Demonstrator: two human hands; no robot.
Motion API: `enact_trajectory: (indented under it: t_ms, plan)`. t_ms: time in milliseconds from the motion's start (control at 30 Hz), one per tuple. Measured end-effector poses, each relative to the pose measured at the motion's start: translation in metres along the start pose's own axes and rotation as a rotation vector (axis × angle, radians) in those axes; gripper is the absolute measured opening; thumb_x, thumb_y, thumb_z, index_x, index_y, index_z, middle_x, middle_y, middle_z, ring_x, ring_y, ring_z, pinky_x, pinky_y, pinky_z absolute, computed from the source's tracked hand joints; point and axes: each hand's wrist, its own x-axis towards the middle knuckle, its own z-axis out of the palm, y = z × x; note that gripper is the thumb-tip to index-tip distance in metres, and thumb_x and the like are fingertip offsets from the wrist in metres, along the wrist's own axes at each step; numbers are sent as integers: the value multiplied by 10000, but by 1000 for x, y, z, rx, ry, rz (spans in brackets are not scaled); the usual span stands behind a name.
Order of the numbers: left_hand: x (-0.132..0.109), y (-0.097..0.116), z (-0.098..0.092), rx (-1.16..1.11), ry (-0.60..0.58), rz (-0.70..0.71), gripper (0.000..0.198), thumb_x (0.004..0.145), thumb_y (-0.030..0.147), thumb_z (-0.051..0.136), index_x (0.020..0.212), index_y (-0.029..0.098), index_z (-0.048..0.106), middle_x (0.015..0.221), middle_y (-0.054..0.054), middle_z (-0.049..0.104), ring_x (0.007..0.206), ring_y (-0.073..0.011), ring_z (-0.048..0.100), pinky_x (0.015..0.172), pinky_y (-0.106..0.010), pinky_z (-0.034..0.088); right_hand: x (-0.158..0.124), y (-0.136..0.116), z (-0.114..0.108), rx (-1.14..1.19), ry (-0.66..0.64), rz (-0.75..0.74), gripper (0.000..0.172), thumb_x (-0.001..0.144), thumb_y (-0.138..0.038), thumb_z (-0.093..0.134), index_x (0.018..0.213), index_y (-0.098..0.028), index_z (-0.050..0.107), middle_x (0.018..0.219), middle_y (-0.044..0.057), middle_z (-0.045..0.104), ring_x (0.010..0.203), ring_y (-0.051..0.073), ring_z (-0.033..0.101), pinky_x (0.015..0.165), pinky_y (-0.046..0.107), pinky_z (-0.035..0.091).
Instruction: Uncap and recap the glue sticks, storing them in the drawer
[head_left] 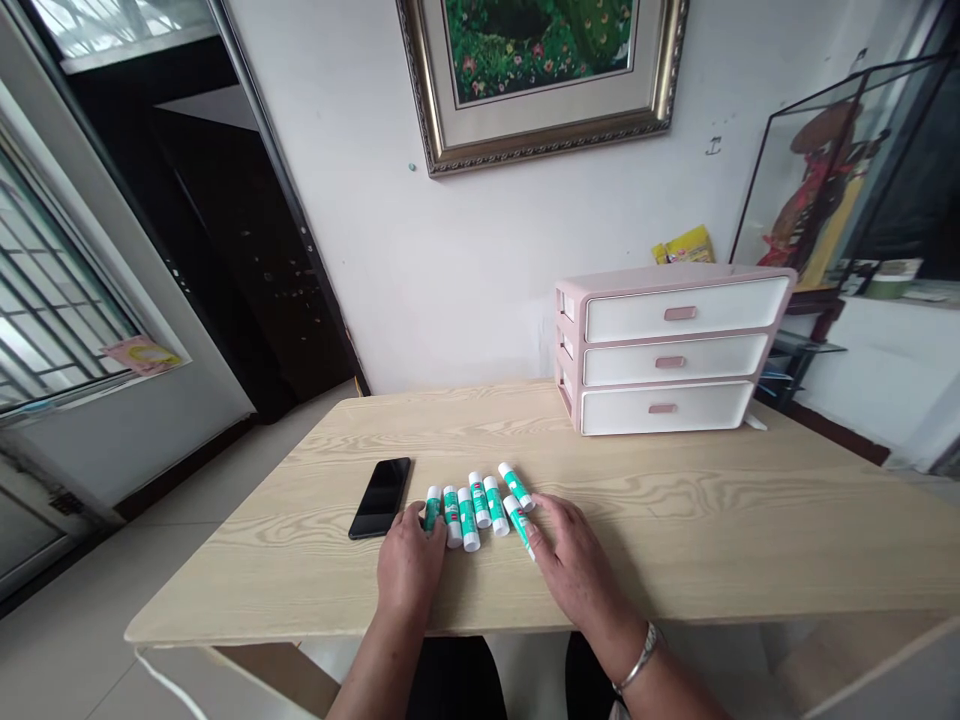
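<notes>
Bare forearms [375,665] stretch up from the lower edge over black-clad legs [459,680], suggesting the person sits close to a pale wood-grain table [712,530] for easy reach. Leftmost on it lies a flat black rectangular phone [380,498], probably set aside from the handling. Beside it the left hand [411,558] is half curled, thumb and fingers around the first of seven green-and-white plastic cylindrical tubes [468,520]; whether it grips cannot be told. Most lie side by side in an uneven row between the hands, perhaps bracketed so the round shapes do not roll. At the right end two lie aslant, one beyond the other; the right hand [576,555], loosely spread, appears to touch both with thumb and index finger, no closed hold showing. That wrist wears a silver-coloured metal bangle [643,660]. Farther right, a pink-and-white plastic three-drawer cabinet [675,350] stands at the table's back, likely to leave its drawers facing the sitter.
</notes>
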Motion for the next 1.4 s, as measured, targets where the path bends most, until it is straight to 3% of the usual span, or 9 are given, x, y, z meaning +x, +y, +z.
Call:
enact_trajectory:
  t_ms: [700,967,1133,1200,1267,1400]
  plan:
    - [0,3,-2,39,0,-25,440,926,404,543,1266,145,646,1244,-178,682,1059,-306,692,819,-348,481,-1,-2,-4,10,-3,78,307,1005,-381,499,1227,-220,636,1224,114,699,1159,283,634,996,446,514]
    - [0,7,-9,43,-25,-19,283,934,344,509,928,144,709,1067,-179,709,947,-299,708,765,-340,482,-3,-1,-5,39,-7,94,293,999,-373,511,1214,-226,644,1217,110,701,1168,281,632,1013,449,502]
    - [-19,3,-29,-56,4,-7,363,981,363,438,1141,128,663,1166,-180,705,1067,-303,678,870,-352,496,-3,-2,-10,134,64,81,273,1015,-381,489,1177,-229,648,1203,114,696,1148,273,631,998,452,503]
    - [-31,0,-39,-144,-27,31,396,996,411,411,1176,150,648,1078,-131,734,969,-261,696,811,-317,515,-3,-8,-13,187,101,91,272,1012,-413,500,1122,-226,662,1166,121,706,1112,275,643,974,441,515]
    - [-45,-2,-49,-403,-116,86,450,986,512,429,1176,164,641,919,-89,732,842,-249,682,727,-310,516,-4,-19,-17,265,101,137,297,1011,-452,501,1093,-220,668,1121,125,718,1029,264,669,904,403,544]
    - [-75,4,-63,-677,-350,199,449,977,584,457,1153,203,617,866,-37,674,766,-198,616,714,-281,504,-7,-56,-28,431,-29,195,361,1034,-482,450,1169,-210,646,966,93,723,826,208,675,724,299,548]
